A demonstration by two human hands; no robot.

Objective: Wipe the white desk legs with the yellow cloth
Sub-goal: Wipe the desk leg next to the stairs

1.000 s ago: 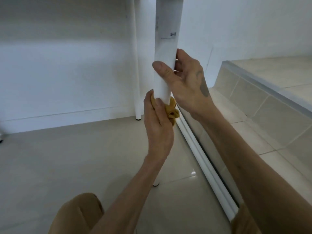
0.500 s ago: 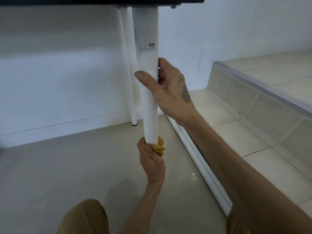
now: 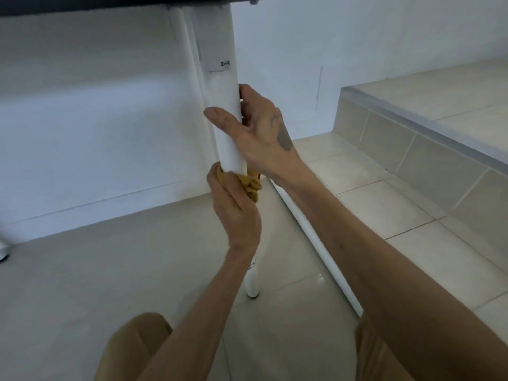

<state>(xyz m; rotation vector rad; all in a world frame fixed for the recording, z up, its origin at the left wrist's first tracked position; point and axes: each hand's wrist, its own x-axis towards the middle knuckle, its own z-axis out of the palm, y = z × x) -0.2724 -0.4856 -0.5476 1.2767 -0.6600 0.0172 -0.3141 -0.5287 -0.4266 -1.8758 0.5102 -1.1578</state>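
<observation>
A round white desk leg [image 3: 220,86] drops from the dark desk underside at the top of the head view to a foot on the tile floor. My right hand [image 3: 258,133] grips this leg about halfway up, thumb across the front. Just below it, my left hand [image 3: 233,207] holds the yellow cloth [image 3: 251,185] wrapped around the leg. Only a bunch of cloth shows to the right of my fingers. The leg's lower part is mostly hidden behind my left forearm, with its foot [image 3: 253,287] showing.
A second white leg [image 3: 184,50] stands behind, close to the white wall. A white pipe [image 3: 316,243] runs along the floor beside a raised tiled step [image 3: 412,149] on the right. My knees in tan trousers sit at the bottom edge. Another leg's foot [image 3: 4,251] shows far left.
My left hand slid the cloth down the leg and has now come back up, close under my right hand. The right hand kept its grip on the leg.
</observation>
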